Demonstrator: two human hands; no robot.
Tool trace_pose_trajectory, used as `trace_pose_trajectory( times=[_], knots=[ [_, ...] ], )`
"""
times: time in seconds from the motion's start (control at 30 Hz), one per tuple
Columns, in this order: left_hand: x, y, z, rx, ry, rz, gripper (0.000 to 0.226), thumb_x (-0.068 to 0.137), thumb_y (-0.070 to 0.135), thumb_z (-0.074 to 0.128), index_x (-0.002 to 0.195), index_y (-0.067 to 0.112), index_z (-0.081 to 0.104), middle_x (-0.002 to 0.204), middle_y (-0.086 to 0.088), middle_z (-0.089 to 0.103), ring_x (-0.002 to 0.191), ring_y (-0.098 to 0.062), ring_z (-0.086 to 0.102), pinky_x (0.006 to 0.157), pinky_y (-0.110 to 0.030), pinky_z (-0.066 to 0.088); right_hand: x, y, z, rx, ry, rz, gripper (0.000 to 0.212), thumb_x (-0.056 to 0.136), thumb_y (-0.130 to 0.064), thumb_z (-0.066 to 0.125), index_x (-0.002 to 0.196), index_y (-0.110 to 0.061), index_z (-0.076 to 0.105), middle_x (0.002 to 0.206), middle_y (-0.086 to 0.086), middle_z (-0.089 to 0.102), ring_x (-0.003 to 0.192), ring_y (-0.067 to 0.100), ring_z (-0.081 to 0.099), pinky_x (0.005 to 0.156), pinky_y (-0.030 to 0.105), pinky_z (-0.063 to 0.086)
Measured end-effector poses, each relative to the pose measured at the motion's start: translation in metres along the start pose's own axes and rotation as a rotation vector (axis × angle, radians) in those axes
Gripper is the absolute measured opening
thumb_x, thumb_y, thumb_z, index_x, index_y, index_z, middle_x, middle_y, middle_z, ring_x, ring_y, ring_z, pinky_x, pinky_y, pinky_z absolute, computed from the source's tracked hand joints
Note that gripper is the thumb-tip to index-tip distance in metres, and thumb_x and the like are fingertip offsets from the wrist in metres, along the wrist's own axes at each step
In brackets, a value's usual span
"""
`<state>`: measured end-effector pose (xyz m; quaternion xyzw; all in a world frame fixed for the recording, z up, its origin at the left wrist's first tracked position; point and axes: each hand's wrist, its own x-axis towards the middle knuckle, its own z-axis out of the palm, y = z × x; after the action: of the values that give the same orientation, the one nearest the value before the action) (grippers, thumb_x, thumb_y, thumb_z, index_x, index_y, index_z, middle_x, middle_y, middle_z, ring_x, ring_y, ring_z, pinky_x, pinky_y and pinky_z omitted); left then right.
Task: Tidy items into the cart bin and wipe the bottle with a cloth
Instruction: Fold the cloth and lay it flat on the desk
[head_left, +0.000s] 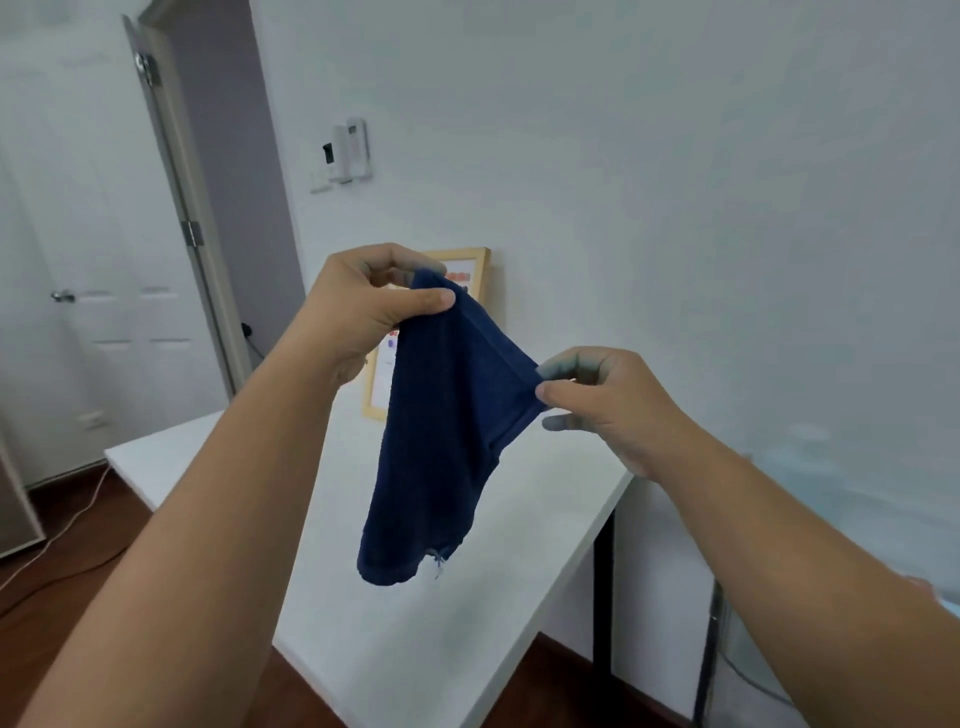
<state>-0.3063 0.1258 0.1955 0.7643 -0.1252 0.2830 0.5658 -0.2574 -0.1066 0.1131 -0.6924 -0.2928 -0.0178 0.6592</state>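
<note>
Above the table (519, 545): you hold the cloth (441, 426) in the air, clear of the white top.
Cloth: dark blue, soft, hanging from its upper edge; the lower end droops in a bunch, with a loose thread at the hem.
Left hand (358, 306): your grip pinches the upper corner between thumb and fingers.
Right hand (613, 405): your grip pinches the opposite corner, lower than the left.
Bottle: not in view.
Cart bin: cannot tell; a blurred pale shape sits at the right edge.
Step in hand: likely spreading the cloth for wiping.
Advice: level your two corners, draw them apart until the edge is taut, then fold to a flat pad.
Risk: a bunched cloth wipes poorly.
</note>
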Motion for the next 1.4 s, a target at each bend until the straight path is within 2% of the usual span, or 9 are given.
trace_pose_trajectory(
  times=[0.2,0.33,0.5,0.63,0.73,0.93,1.07,1.23,1.4],
  knots=[
    [0.014,-0.013,-0.01,-0.033,-0.005,0.019,0.023,0.063,0.009,0.087,0.079,0.022,0.077,0.086,-0.005,0.064,0.081,-0.017,0.064,0.072,-0.023,0.056,0.019,-0.009,-0.01,0.005,0.105,-0.063,0.006,0.078,0.003,0.071,0.08,-0.002,0.072,0.081,0.016,0.073,0.074,0.021,0.069,0.065,0.029,0.058],
    [0.015,-0.029,-0.02,-0.139,-0.115,-0.056,0.021,0.057,0.019,0.085,0.075,0.025,0.076,0.081,0.004,0.07,0.077,-0.013,0.068,0.065,-0.022,0.055,0.032,-0.03,-0.025,-0.065,0.056,-0.097,0.013,0.075,0.004,0.066,0.07,-0.007,0.068,0.071,0.01,0.07,0.067,0.018,0.068,0.061,0.031,0.057],
    [0.021,-0.052,-0.025,-0.314,-0.202,-0.089,0.011,0.069,0.015,0.078,0.076,0.023,0.078,0.074,0.003,0.073,0.069,-0.009,0.069,0.06,-0.017,0.053,0.055,-0.045,-0.036,-0.114,-0.035,-0.111,0.01,0.072,0.005,0.063,0.07,-0.005,0.065,0.069,0.01,0.068,0.065,0.02,0.066,0.062,0.031,0.058],
    [0.034,-0.071,-0.023,-0.305,-0.125,-0.149,0.015,0.068,0.009,0.075,0.078,0.02,0.08,0.075,0.002,0.074,0.075,-0.011,0.071,0.069,-0.018,0.055,0.077,-0.034,-0.04,-0.177,-0.088,-0.033,0.015,0.075,0.009,0.067,0.071,-0.005,0.067,0.073,0.012,0.069,0.069,0.019,0.069,0.066,0.028,0.057],
    [0.046,-0.084,-0.019,-0.233,-0.034,-0.162,0.018,0.065,0.008,0.078,0.079,0.018,0.078,0.071,0.001,0.072,0.074,-0.013,0.072,0.069,-0.02,0.056,0.096,-0.025,-0.039,-0.225,-0.027,-0.007,0.013,0.076,0.01,0.067,0.074,-0.003,0.068,0.075,0.012,0.069,0.072,0.022,0.069,0.072,0.033,0.059],
    [0.057,-0.088,-0.026,-0.097,0.111,0.026,0.023,0.079,0.005,0.078,0.083,0.027,0.078,0.072,0.011,0.07,0.08,-0.012,0.07,0.074,-0.024,0.056,0.111,-0.026,-0.03,-0.234,0.043,-0.175,0.021,0.073,0.006,0.068,0.077,-0.014,0.071,0.075,0.003,0.069,0.071,0.014,0.064,0.071,0.025,0.057],
    [0.023,-0.088,-0.034,0.035,-0.035,0.025,0.024,0.075,0.008,0.08,0.083,0.03,0.078,0.071,0.01,0.07,0.071,-0.008,0.069,0.07,-0.019,0.053,0.08,-0.004,-0.032,-0.336,-0.015,-0.192,0.024,0.076,0.002,0.07,0.083,-0.02,0.071,0.082,-0.001,0.073,0.078,0.014,0.07,0.074,0.024,0.057],
    [-0.052,-0.101,-0.028,0.307,-0.303,-0.204,0.022,0.075,0.01,0.081,0.082,0.03,0.076,0.084,0.0,0.077,0.081,-0.018,0.073,0.08,-0.039,0.056,0.003,0.046,-0.023,-0.37,-0.15,-0.072,0.031,0.08,0.005,0.07,0.084,-0.025,0.071,0.086,-0.002,0.073,0.083,0.013,0.07,0.075,0.023,0.055],
    [-0.136,-0.101,-0.034,0.367,-0.451,-0.319,0.017,0.074,0.026,0.084,0.088,0.031,0.076,0.086,0.004,0.076,0.081,-0.014,0.073,0.076,-0.028,0.056,-0.078,0.077,-0.009,-0.346,-0.335,-0.037,0.031,0.08,-0.003,0.073,0.091,-0.032,0.072,0.088,-0.011,0.073,0.084,0.01,0.07,0.076,0.02,0.055]
  ],
)
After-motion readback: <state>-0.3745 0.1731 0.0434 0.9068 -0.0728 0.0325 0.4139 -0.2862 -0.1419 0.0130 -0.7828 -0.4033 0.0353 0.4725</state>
